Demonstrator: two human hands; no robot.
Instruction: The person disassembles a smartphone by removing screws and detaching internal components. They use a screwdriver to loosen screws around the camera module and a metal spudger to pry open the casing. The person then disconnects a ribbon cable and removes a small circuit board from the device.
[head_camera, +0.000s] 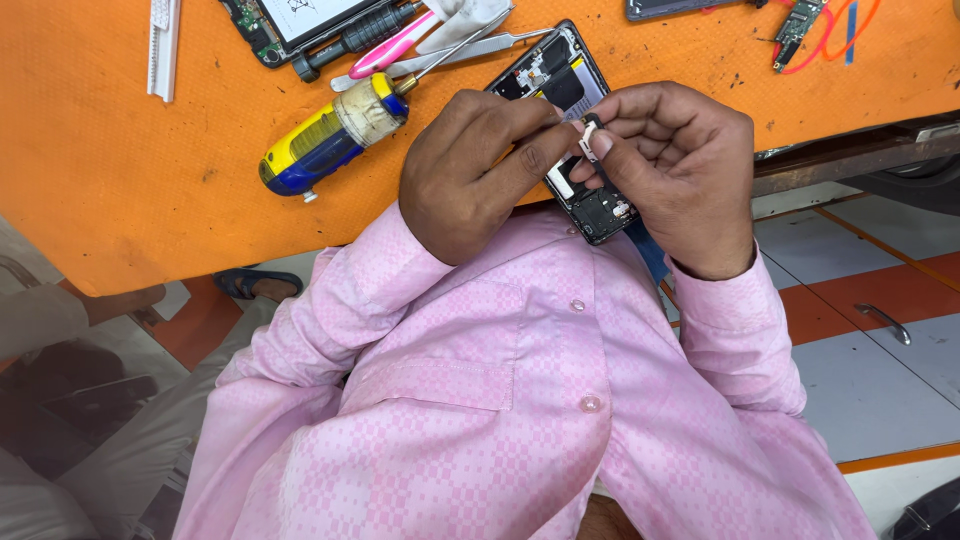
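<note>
- Pinching a small white component (589, 141) between them, the left hand (478, 170) and right hand (672, 170) meet above the near edge of the orange counter (120, 170).
- Left hand: fingers (530, 160) curled nearly closed, thumb and forefinger tips pressed on the component from 9 o'clock.
- Right hand: fingers (625, 108) bent inward, tips closed on the same component from 3 o'clock; the two hands touch at the fingertips.
- Small white component: held just above an opened phone (556, 80), which lies on the counter with its back cover off and its dark internal parts exposed; the phone runs diagonally from 11 o'clock to 5 o'clock beneath the hands, its lower end reaching the counter edge.
- Screwdriver (330, 140) with a yellow and blue handle: lies at 9 o'clock of the left hand, its shaft pointing toward 2 o'clock.
- Metal tweezers (470, 50) and a pink-handled tool (392, 50): lie at 11 o'clock of the hands, near the screwdriver tip.
- Second opened device (300, 22) with a light screen: at the top edge, 11 o'clock, partly cut off.
- Small circuit board (797, 25) with red wires: at 1 o'clock, well apart from the hands.
- White ribbed strip (162, 45): far at 10 o'clock.
- Pink checked shirt (500, 400): fills the lower frame, sleeves reaching both wrists.
</note>
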